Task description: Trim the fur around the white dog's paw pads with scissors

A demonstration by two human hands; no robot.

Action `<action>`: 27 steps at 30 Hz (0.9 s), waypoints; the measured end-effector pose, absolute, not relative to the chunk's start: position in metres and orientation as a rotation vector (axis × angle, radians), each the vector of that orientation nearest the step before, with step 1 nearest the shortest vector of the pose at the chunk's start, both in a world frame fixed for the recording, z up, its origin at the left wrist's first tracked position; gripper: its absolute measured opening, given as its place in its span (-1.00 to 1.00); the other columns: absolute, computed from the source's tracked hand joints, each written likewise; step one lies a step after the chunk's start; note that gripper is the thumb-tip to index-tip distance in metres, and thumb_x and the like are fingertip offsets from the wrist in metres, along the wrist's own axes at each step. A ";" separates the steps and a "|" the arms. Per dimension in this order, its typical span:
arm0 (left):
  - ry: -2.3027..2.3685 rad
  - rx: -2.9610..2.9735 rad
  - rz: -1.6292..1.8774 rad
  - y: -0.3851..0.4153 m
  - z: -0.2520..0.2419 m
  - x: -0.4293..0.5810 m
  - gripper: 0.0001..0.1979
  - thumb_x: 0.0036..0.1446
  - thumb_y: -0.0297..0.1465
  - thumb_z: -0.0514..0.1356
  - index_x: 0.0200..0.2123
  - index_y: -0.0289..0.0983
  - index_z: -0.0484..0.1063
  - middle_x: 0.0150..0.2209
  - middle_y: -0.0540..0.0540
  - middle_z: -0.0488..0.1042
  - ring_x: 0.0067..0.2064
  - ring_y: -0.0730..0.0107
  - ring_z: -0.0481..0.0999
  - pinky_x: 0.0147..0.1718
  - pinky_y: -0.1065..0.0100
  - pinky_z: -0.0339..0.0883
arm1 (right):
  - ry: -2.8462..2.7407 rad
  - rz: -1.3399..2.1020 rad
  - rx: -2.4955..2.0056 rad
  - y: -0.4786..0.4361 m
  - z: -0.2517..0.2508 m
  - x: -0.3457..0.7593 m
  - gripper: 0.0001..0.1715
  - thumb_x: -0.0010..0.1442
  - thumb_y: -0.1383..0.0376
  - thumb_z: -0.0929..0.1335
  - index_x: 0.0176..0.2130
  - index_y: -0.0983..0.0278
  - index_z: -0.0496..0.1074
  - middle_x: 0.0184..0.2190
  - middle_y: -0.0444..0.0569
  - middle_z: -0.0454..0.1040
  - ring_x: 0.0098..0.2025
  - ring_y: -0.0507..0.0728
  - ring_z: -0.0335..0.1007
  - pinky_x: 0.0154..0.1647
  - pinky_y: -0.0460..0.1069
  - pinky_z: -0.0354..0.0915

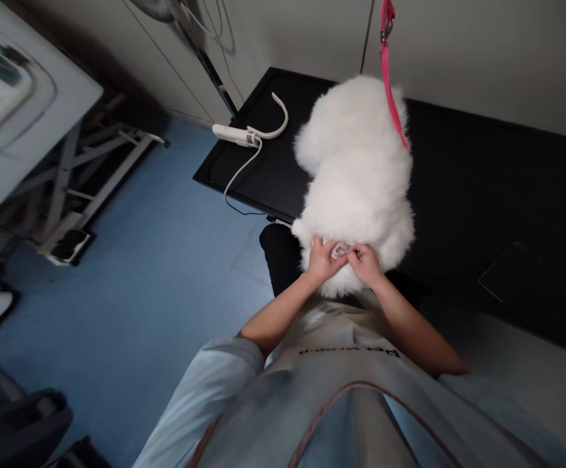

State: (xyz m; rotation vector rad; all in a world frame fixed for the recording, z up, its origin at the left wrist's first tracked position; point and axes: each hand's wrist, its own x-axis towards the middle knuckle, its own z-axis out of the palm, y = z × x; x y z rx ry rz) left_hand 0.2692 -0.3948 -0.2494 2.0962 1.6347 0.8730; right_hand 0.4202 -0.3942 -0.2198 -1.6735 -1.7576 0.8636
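Observation:
A fluffy white dog point(361, 175) is on the black grooming table point(483, 195), its near end close to my apron. My left hand point(321, 261) presses into the fur at that end, fingers on the coat and thumb toward the right, gripping the fur. Close beside it, my right hand point(365, 263) is closed in a pinch, its fingertips almost meeting my left thumb. Between the hands shows a small pale pink round patch point(340, 249); whether it is skin or a separate item I cannot tell. A pink leash point(386, 78) runs from above down to the dog.
On the table's left end lies a white device point(234, 134) with a curved arm and a cord. A metal post point(209, 65) rises behind it. Left stands a white machine point(43, 71) over a scissor-lift frame point(63, 169). The floor point(166, 260) is blue.

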 end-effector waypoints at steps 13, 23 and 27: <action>1.574 2.113 0.829 -0.392 -0.247 0.263 -0.48 -0.02 0.02 0.28 -0.19 -0.29 0.44 -0.18 -0.19 0.21 -0.07 0.10 0.25 -0.05 0.08 0.27 | -1.735 0.873 -1.598 -0.393 -0.224 0.421 -0.74 0.08 0.27 0.23 -0.52 0.27 0.43 -0.59 -0.06 0.46 -0.48 0.10 0.33 -0.40 -0.05 0.26; 1.456 2.143 0.747 -0.384 -0.236 0.273 -0.68 0.12 -0.20 0.22 -0.10 -0.24 0.45 -0.12 -0.19 0.34 -0.01 0.09 0.29 0.07 0.02 0.23 | -2.046 0.583 -1.297 -0.404 -0.173 0.419 -0.77 0.16 0.26 0.30 -0.25 0.23 0.54 -0.24 0.01 0.52 -0.16 0.16 0.39 -0.03 0.05 0.23; 1.466 2.096 0.795 -0.383 -0.233 0.284 -0.47 0.10 -0.16 0.23 0.10 -0.24 0.30 0.06 -0.23 0.35 0.14 0.03 0.27 0.22 -0.07 0.08 | -1.926 0.521 -1.502 -0.371 -0.171 0.410 -0.79 0.15 0.30 0.29 -0.34 0.25 0.53 -0.32 0.05 0.49 -0.22 0.18 0.37 -0.14 0.04 0.27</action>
